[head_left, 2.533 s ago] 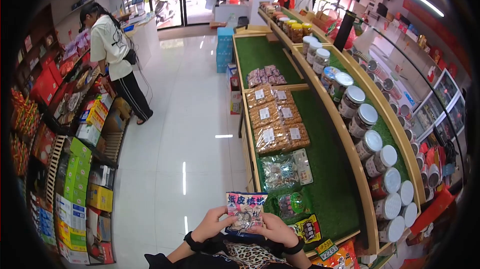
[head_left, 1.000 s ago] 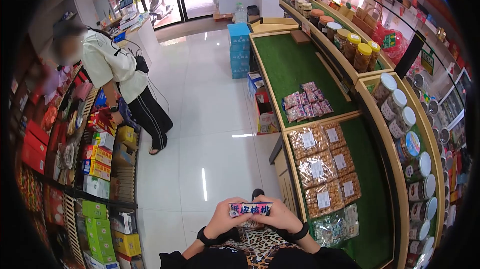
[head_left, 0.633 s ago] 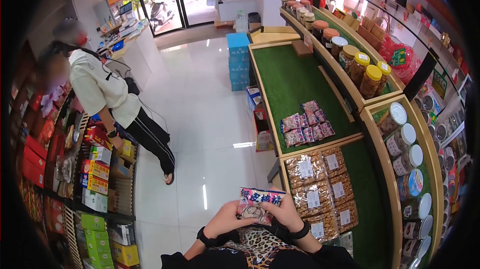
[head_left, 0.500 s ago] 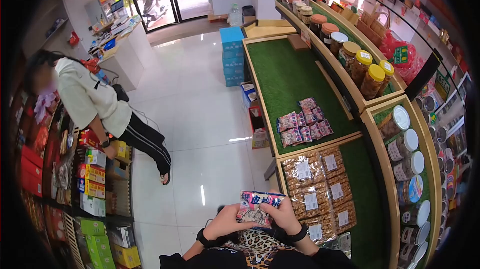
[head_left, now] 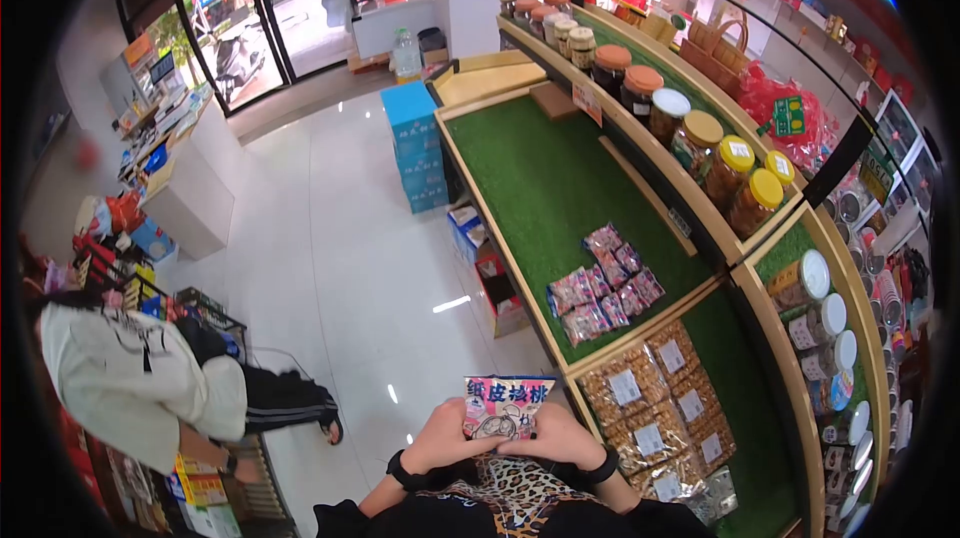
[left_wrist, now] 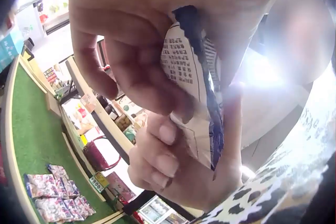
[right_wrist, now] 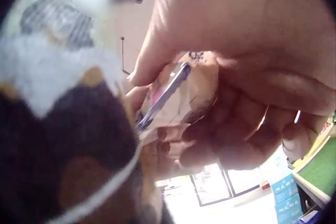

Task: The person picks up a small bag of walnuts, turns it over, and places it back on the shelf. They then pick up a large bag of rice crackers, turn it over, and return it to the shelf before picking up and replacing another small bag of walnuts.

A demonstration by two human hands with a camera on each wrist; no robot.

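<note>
A small pink and blue snack packet (head_left: pixel 508 406) is held upright at chest height, its printed front facing the head camera. The left hand (head_left: pixel 446 437) pinches its left side and the right hand (head_left: pixel 560 435) its right side, thumbs across the lower front. In the left wrist view the packet's white printed back (left_wrist: pixel 181 66) shows between the left hand (left_wrist: pixel 157 40) and the other hand's fingers. The right wrist view shows the packet's edge (right_wrist: pixel 167 95) beside the right hand (right_wrist: pixel 247 40); much of the packet is hidden there.
Similar small packets (head_left: pixel 605 288) lie in a green-lined shelf bin (head_left: pixel 520 178), with larger nut bags (head_left: pixel 650 438) nearer. Lidded jars (head_left: pixel 755 200) line the upper shelf. Blue boxes (head_left: pixel 415 153) stand beside the display. A person in a white shirt (head_left: pixel 120 378) bends at the left shelves.
The head view has shifted, bringing the display's far bin closer. Both hands keep hold of the packet, whose front is now less covered by the right hand. The other person appears lower at left.
</note>
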